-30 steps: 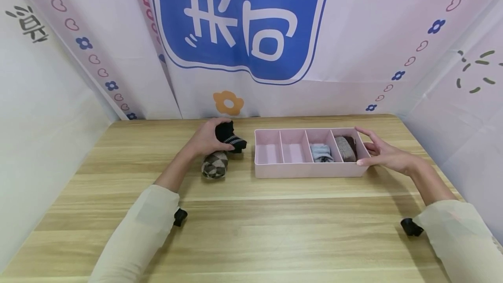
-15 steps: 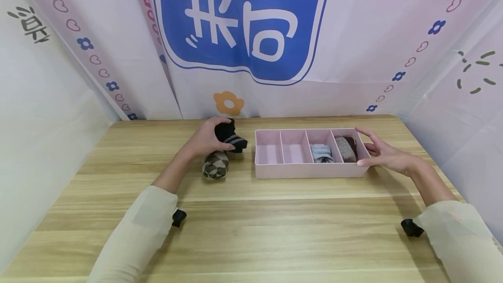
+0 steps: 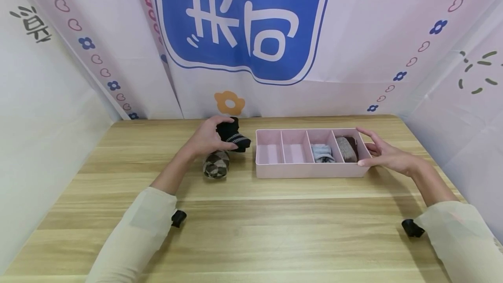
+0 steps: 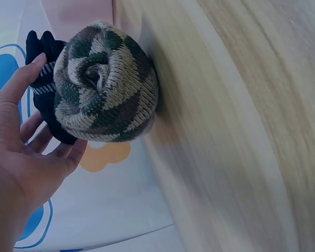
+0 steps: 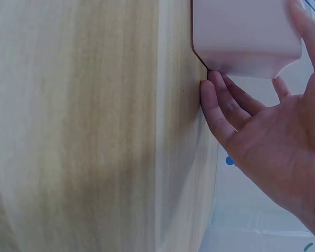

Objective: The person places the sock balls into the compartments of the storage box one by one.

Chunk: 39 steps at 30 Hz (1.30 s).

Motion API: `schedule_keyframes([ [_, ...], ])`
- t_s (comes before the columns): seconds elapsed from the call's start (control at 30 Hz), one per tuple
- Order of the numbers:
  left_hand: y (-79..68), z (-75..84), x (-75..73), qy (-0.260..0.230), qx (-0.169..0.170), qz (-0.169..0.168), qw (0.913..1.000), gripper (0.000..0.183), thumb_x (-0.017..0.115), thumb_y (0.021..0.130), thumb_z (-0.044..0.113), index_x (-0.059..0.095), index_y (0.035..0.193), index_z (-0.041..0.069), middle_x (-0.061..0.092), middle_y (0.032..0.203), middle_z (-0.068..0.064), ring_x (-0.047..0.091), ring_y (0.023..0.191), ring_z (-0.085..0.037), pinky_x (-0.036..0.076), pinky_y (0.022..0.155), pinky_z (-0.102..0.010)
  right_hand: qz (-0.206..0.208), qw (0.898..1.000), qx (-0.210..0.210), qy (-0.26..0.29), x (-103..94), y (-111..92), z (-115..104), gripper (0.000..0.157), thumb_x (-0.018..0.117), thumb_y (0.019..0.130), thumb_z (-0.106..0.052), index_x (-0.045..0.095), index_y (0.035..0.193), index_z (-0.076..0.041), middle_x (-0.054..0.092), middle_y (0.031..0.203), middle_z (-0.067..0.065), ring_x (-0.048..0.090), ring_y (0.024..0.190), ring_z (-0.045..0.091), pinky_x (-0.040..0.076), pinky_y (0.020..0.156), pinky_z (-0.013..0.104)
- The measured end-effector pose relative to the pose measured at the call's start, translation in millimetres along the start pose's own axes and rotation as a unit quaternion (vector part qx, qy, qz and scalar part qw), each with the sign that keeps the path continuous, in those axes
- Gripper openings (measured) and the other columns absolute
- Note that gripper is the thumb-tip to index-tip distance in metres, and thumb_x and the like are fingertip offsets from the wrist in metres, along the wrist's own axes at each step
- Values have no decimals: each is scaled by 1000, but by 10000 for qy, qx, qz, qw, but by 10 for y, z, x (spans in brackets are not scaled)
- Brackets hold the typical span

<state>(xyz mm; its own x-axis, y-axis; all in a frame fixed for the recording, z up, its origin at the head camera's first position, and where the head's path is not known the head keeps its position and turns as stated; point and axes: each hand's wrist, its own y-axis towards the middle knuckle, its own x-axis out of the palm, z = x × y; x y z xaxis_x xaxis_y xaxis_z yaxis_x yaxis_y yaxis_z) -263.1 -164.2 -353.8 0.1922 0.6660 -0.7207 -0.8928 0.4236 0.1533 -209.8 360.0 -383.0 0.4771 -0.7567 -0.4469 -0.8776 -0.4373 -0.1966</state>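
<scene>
My left hand [image 3: 205, 138] holds a folded pair of black socks [image 3: 236, 139] with grey stripes, thumb in front and fingers behind. Just in front of it on the table lies a rolled pair of checkered socks [image 3: 216, 165]; the left wrist view shows that checkered roll [image 4: 105, 86] overlapping the black socks [image 4: 44, 86]. A pink box [image 3: 306, 171] with several compartments stands to the right. Light blue socks [image 3: 323, 154] sit in its third compartment, brown and grey socks [image 3: 347, 149] in the rightmost. My right hand [image 3: 387, 157] grips the box's right end, thumb and index finger at opposite corners.
The wooden table [image 3: 251, 230] reaches back to a printed cloth [image 3: 353, 56] hanging behind it. The box's two left compartments show bare bottoms. A black device [image 3: 178, 219] shows at the left sleeve, another black device [image 3: 412, 228] at the right.
The black socks have shifted slightly to the right in my left hand. My right hand keeps its hold on the end of the box, which stays in place.
</scene>
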Motion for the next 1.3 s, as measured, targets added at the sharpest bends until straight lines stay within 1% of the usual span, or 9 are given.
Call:
schedule_keyframes([
  [0.23, -14, 57, 7, -36, 34, -9, 10000, 75, 92, 76, 19, 59, 140, 0, 51, 151, -20, 52, 130, -37, 45, 110, -52, 13, 10000, 26, -46, 3, 1, -3, 105, 71, 94, -11, -6, 166, -19, 11, 161, 43, 12, 148, 62, 23, 114, 71],
  [0.33, -26, 90, 0, -143, 64, 4, 9999, 74, 92, 76, 18, 59, 140, -1, 52, 151, -20, 52, 129, -37, 46, 109, -53, 5, 10000, 31, -60, -2, -3, -11, 105, 71, 94, -11, -5, 166, -19, 12, 161, 43, 13, 149, 61, 38, 113, 47],
  [0.43, -37, 120, -8, -229, 98, 23, 9997, 74, 91, 76, 16, 58, 139, -1, 53, 149, -20, 54, 125, -36, 48, 106, -54, -1, 10000, 36, -68, -7, -8, -15, 104, 71, 95, -11, -5, 166, -20, 13, 161, 42, 13, 149, 60, 42, 101, 24],
  [0.47, -41, 129, -11, -241, 110, 29, 9996, 74, 91, 76, 16, 59, 139, -1, 54, 148, -20, 55, 123, -36, 48, 104, -55, 0, 10000, 37, -68, -8, -9, -14, 104, 71, 95, -11, -5, 166, -20, 13, 161, 42, 13, 149, 60, 42, 101, 23],
  [0.57, -45, 147, -11, -245, 184, 51, 9995, 73, 92, 75, 17, 59, 138, 0, 57, 144, -19, 57, 118, -35, 50, 99, -56, 8, 9999, 49, -95, -5, -7, -13, 104, 71, 95, -12, -5, 166, -19, 13, 161, 42, 14, 149, 60, 40, 111, 43],
  [0.67, -49, 159, -8, -240, 292, 61, 9993, 72, 92, 75, 17, 60, 138, 0, 59, 141, -19, 57, 115, -34, 51, 98, -56, 8, 10000, 42, -84, 1, -4, -11, 105, 71, 95, -12, -6, 166, -19, 13, 161, 43, 14, 149, 61, 27, 114, 66],
  [0.73, -51, 172, -6, -224, 341, 57, 9991, 72, 92, 76, 17, 60, 138, 0, 59, 141, -19, 58, 116, -34, 51, 98, -55, 5, 10000, 35, -46, 3, -2, -10, 105, 71, 95, -11, -6, 166, -19, 11, 161, 43, 12, 149, 61, 23, 114, 70],
  [1.0, -55, 319, -6, -184, 454, 46, 9988, 74, 92, 75, 17, 60, 139, 1, 59, 140, -18, 58, 118, -33, 52, 98, -49, -2, 10000, 35, -13, 4, -4, -19, 105, 70, 95, -11, -7, 166, -19, 9, 162, 43, 10, 149, 62, 19, 115, 73],
  [1.3, -12, 455, 71, -360, 541, -22, 9979, 73, 92, 76, 17, 60, 140, 0, 57, 143, -17, 57, 122, -33, 51, 103, -51, 2, 10000, 79, 34, 4, -1, -24, 106, 71, 94, -11, -7, 166, -19, 9, 161, 43, 10, 149, 62, 19, 115, 73],
])
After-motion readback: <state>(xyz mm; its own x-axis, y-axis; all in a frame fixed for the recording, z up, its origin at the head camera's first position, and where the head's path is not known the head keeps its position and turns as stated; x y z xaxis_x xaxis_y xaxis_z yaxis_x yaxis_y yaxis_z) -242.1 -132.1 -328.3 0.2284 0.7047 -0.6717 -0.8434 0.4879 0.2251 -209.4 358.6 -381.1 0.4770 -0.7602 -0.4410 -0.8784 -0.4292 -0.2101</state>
